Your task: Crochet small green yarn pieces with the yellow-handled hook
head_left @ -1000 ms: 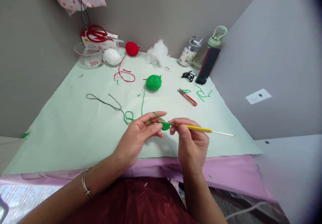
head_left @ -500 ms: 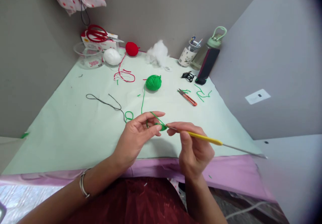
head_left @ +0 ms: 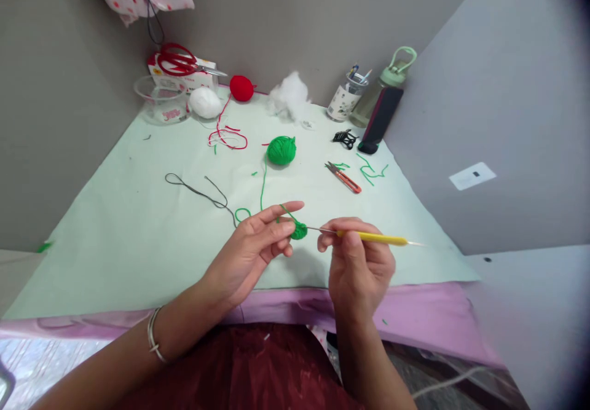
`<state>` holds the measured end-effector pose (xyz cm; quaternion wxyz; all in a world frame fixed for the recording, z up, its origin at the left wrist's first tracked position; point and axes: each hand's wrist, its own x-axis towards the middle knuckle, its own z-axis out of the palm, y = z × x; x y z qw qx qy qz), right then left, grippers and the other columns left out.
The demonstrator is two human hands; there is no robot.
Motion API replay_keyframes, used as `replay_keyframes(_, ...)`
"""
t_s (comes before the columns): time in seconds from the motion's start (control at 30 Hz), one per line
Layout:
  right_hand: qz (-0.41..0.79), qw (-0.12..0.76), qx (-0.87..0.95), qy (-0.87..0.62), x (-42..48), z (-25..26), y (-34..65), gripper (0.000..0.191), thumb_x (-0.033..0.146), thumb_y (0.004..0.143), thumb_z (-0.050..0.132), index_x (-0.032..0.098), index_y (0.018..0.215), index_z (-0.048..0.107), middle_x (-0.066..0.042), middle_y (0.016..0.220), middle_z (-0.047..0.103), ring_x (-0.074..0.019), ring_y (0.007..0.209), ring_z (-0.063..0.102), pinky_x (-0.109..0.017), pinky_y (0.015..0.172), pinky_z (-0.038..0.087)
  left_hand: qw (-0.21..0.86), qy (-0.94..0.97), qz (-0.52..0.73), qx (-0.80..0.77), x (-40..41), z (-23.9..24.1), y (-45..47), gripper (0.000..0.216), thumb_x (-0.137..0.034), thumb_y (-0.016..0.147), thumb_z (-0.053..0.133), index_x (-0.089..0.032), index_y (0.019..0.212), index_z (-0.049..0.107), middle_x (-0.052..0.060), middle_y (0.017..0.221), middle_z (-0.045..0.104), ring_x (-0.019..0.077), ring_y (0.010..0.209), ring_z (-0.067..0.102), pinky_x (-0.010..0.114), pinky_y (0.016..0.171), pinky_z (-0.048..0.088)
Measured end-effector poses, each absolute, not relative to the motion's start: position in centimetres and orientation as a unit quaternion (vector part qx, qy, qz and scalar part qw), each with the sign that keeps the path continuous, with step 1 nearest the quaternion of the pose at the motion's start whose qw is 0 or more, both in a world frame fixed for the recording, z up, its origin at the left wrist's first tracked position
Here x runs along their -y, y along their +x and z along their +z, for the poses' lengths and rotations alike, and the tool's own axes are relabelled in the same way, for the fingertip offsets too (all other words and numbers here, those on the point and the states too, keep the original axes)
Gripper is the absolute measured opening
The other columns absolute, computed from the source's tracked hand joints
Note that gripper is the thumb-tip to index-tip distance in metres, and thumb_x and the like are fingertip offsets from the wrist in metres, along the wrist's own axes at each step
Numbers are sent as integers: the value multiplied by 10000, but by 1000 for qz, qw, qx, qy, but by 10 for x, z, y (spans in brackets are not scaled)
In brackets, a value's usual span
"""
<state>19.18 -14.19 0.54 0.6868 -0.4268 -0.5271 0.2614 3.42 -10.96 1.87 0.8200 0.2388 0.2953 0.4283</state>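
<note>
My left hand (head_left: 258, 247) pinches a small green crochet piece (head_left: 298, 230) between thumb and fingers, with the green strand running over the raised index finger. My right hand (head_left: 357, 262) is closed around a crochet hook with a yellow handle (head_left: 369, 236); its metal tip sits in the green piece. The strand leads back across the pale green mat (head_left: 138, 232) to a green yarn ball (head_left: 281, 150).
Orange snips (head_left: 345, 177) and green yarn scraps lie to the right. At the back are a red yarn ball (head_left: 241, 88), a white ball (head_left: 205, 102), stuffing (head_left: 290, 95), red scissors (head_left: 177, 61) on a box, a clear bowl (head_left: 161, 99), a pen cup (head_left: 345, 98), a bottle (head_left: 382, 87). A black cord (head_left: 198, 192) lies to the left.
The hook swung: its tail dipped down to the right, then rose back to level. My right hand drew slightly right, away from the green piece. My left hand kept its hold.
</note>
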Motion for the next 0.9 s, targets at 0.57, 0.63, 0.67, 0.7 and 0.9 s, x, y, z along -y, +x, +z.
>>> replay_keyframes(0.57, 247, 668, 540, -449, 141, 5, 196, 197, 210, 1005, 613, 276, 1010, 799, -24, 879, 747, -143, 664, 635, -322, 625, 538, 819, 240, 434, -289, 107, 13, 37, 255, -211, 809, 862, -187, 1062, 839, -6, 828, 641, 48, 636, 520, 188, 659, 493)
replay_keyframes(0.63, 297, 662, 531, -439, 139, 7, 194, 164, 252, 997, 639, 265, 988, 802, -37, 910, 761, -150, 697, 644, -314, 616, 531, 799, 287, 440, -295, 109, 15, 38, 253, -222, 821, 854, -211, 1073, 835, 15, 917, 699, 86, 744, 599, 212, 730, 516)
replay_keyframes(0.67, 304, 655, 534, -441, 139, 7, 193, 152, 258, 989, 653, 262, 989, 805, -42, 926, 771, -155, 720, 651, -312, 619, 535, 789, 306, 441, -299, 111, 16, 39, 255, -229, 830, 848, -218, 1085, 832, 24, 948, 716, 108, 809, 626, 225, 765, 522)
replay_keyframes(0.7, 305, 648, 536, -446, 139, 7, 193, 146, 259, 984, 663, 262, 991, 808, -44, 934, 779, -157, 729, 652, -311, 621, 538, 780, 320, 443, -304, 112, 17, 40, 260, -236, 836, 843, -222, 1095, 829, 32, 966, 726, 126, 858, 639, 236, 791, 525)
replay_keyframes(0.9, 330, 649, 524, -441, 140, 5, 194, 158, 257, 998, 650, 278, 1000, 807, -18, 902, 765, -135, 700, 636, -305, 657, 535, 764, 322, 450, -333, 113, 21, 39, 325, -240, 815, 853, -205, 1135, 809, 31, 987, 714, 117, 783, 618, 268, 784, 525)
